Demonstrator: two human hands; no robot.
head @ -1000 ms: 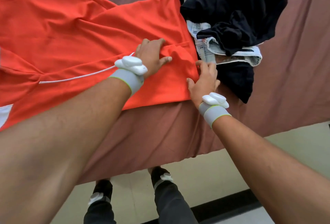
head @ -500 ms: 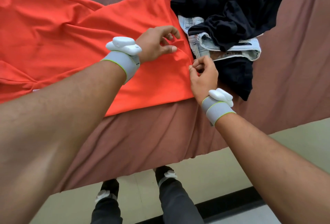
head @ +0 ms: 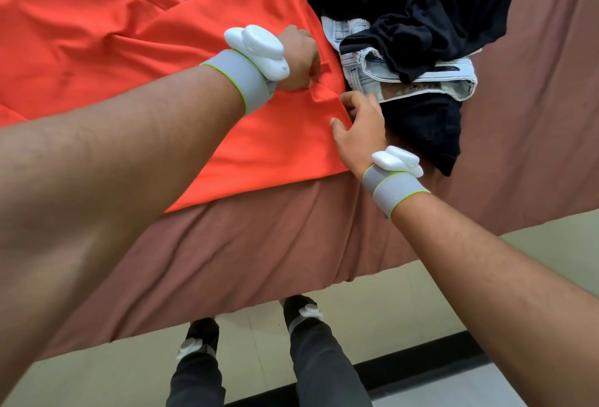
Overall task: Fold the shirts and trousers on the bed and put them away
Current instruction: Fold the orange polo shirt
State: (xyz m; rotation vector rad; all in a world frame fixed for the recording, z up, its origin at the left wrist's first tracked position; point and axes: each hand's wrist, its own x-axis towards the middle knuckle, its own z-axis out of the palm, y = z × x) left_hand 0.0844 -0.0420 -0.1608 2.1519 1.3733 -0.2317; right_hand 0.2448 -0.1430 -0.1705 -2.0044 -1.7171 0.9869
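An orange shirt (head: pixel 136 50) with thin white piping lies spread over the left of the brown bed (head: pixel 518 131). My left hand (head: pixel 299 61) pinches a small fold of the orange shirt near its right edge. My right hand (head: pixel 359 127) grips that same edge just below, fingers curled on the cloth. To the right lies a heap of clothes: a dark navy garment (head: pixel 431 1) on top of light denim trousers (head: pixel 421 82).
The bed's front edge hangs over a pale floor (head: pixel 405 303). My two legs in dark trousers (head: pixel 321 358) stand close to the bed. A black strip (head: pixel 421 364) crosses the floor at the bottom right.
Both hands have shifted along the shirt's right edge toward the heap. My left hand went from pressing flat to pinching the cloth. My right hand has taken a lower hold on the edge.
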